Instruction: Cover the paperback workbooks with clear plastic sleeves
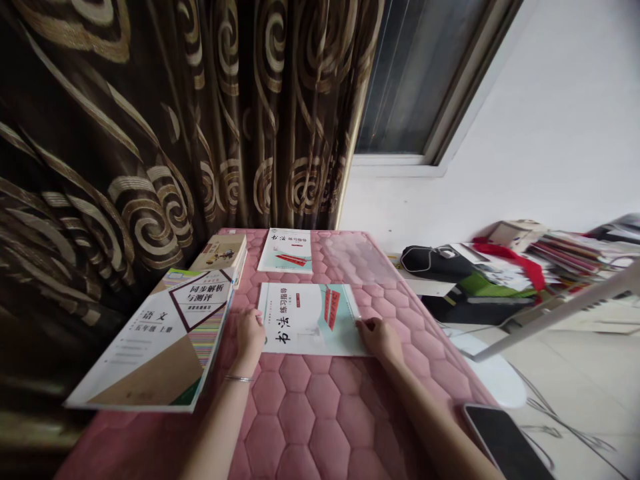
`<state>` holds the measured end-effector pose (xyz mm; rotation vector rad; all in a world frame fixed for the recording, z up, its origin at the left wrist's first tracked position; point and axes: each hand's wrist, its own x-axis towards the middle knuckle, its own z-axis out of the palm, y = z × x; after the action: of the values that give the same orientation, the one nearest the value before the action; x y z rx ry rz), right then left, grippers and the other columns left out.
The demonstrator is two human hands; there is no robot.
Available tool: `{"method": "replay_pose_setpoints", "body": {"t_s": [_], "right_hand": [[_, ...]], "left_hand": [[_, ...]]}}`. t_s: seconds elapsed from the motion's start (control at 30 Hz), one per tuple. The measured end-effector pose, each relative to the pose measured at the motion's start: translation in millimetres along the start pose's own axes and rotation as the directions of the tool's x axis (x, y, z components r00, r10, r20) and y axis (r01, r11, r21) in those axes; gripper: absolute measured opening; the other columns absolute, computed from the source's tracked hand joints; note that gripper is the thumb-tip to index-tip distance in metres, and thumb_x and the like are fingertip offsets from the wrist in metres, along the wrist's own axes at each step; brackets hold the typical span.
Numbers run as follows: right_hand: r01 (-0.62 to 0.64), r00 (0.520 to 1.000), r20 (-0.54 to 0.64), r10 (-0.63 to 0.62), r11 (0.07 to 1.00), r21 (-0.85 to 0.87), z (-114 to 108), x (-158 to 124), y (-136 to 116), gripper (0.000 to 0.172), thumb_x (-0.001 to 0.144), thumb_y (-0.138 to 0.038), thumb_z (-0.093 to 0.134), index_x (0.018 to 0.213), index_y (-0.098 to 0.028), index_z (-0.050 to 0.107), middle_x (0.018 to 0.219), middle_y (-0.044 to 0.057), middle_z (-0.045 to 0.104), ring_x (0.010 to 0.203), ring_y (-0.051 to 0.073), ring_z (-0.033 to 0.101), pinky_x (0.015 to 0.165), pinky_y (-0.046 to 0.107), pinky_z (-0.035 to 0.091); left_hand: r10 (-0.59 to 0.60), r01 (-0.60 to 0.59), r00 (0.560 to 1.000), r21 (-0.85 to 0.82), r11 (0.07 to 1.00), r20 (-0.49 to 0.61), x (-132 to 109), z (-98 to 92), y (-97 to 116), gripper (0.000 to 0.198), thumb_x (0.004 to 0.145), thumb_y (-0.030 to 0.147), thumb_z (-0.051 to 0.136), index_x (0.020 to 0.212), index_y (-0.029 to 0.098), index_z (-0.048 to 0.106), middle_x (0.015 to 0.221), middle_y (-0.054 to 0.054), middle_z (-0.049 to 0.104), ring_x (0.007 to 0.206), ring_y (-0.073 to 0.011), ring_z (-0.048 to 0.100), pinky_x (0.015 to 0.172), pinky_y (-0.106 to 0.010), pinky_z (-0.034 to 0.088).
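Observation:
A thin teal-and-white calligraphy booklet point(310, 317) lies flat in the middle of a pink quilted table top point(320, 413). My left hand point(249, 337) rests on the booklet's left edge with its fingers curled over it. At the booklet's lower right corner, my right hand point(381, 339) pinches the edge. A silver bangle sits on my left wrist. A second booklet point(286, 251) with the same cover lies farther back.
A large workbook point(160, 340) overhangs the table's left edge, with a small thick book point(223, 253) behind it. A dark patterned curtain point(150, 120) hangs behind. A phone point(505, 440) lies at the front right corner. Cluttered books and cables point(500, 273) fill the right side.

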<state>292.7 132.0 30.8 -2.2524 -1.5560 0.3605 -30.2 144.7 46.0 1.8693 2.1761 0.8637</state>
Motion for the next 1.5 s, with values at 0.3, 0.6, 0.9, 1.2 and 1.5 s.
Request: {"method": "replay_pose_setpoints", "body": {"t_s": [0.3,0.6,0.9,1.2,1.5], "right_hand": [[0.082,0.993,-0.076,-0.086,0.995,-0.053,0,-7,1,0.026,0.094,-0.034,0.051,0.095,-0.015,0.069,0.094,0.011,0.072,0.088,0.024,0.066,0.074,0.032,0.045],[0.644,0.763,-0.136,-0.633,0.762,0.070,5,-61,-32,0.022,0.092,-0.019,0.053,0.084,-0.023,0.073,0.097,0.007,0.069,0.091,0.020,0.057,0.083,0.032,0.046],[0.736,0.677,-0.098,-0.730,0.675,0.054,24,-89,-56,0.014,0.090,-0.021,0.061,0.083,-0.023,0.073,0.091,0.006,0.071,0.089,0.021,0.059,0.079,0.033,0.049],[0.643,0.764,-0.078,-0.640,0.748,0.161,1,-70,3,0.021,0.091,-0.025,0.055,0.084,-0.023,0.075,0.098,0.007,0.073,0.094,0.021,0.063,0.083,0.035,0.053],[0.528,0.848,-0.102,-0.520,0.812,0.248,-9,-58,44,0.032,0.085,-0.020,0.046,0.084,-0.023,0.077,0.097,0.009,0.074,0.094,0.024,0.065,0.088,0.041,0.053]], "left_hand": [[0.177,-0.176,0.984,0.231,0.957,0.013,-22,-6.3,30,0.032,0.085,0.000,0.044,0.095,0.016,0.070,0.110,-0.013,0.066,0.104,-0.0232,0.058,0.088,-0.034,0.044],[0.593,-0.593,0.774,-0.078,0.802,0.221,-83,20.9,57,0.017,0.089,0.010,0.053,0.091,0.018,0.069,0.101,-0.006,0.066,0.098,-0.0207,0.059,0.090,-0.036,0.050],[0.650,-0.662,0.719,-0.042,0.748,0.244,-71,16.3,42,0.021,0.089,0.006,0.054,0.079,0.016,0.070,0.092,-0.005,0.066,0.091,-0.0190,0.058,0.085,-0.035,0.050],[0.575,-0.582,0.800,-0.016,0.813,0.173,-66,-12.8,-4,0.019,0.090,0.012,0.056,0.081,0.019,0.071,0.089,-0.003,0.066,0.088,-0.0179,0.057,0.080,-0.033,0.046],[0.454,-0.436,0.883,-0.153,0.887,0.117,-61,-24.5,-37,0.041,0.079,-0.008,0.047,0.086,0.020,0.075,0.090,-0.003,0.069,0.089,-0.0168,0.062,0.083,-0.032,0.051]]}}
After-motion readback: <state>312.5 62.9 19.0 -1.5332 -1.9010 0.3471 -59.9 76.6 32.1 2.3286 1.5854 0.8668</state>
